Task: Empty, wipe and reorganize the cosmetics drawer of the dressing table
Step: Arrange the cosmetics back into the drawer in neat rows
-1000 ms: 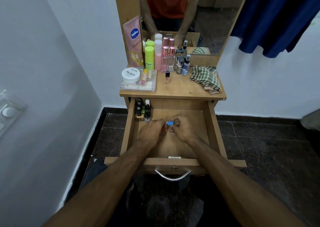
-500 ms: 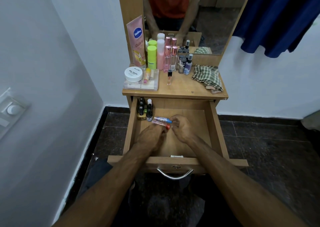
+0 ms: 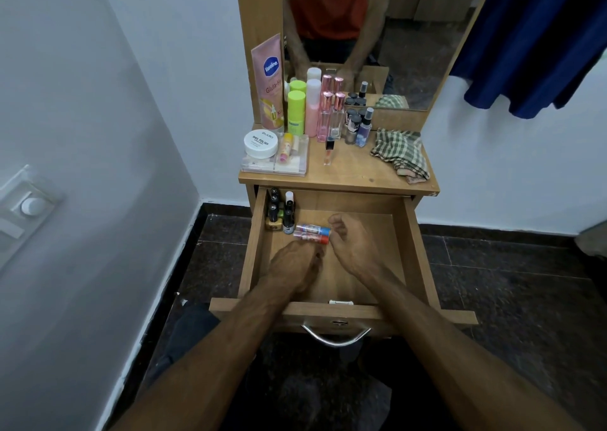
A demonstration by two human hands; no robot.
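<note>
Two small lip-balm tubes lie mid-frame in the drawer, likely light, slick, apt to roll; best pinched mid-barrel; right hand fingers loosely apart beside them; left hand fingers I cannot tell.

A wooden dressing table stands against a white wall, its drawer pulled open. On the table top: a pink lotion tube, a green bottle, pink bottles, small dark-capped bottles, a clear tray bearing a white jar, and a crumpled checked cloth. On the drawer floor, nail-polish bottles fill the back left corner, two capped tubes just beside them.
</note>
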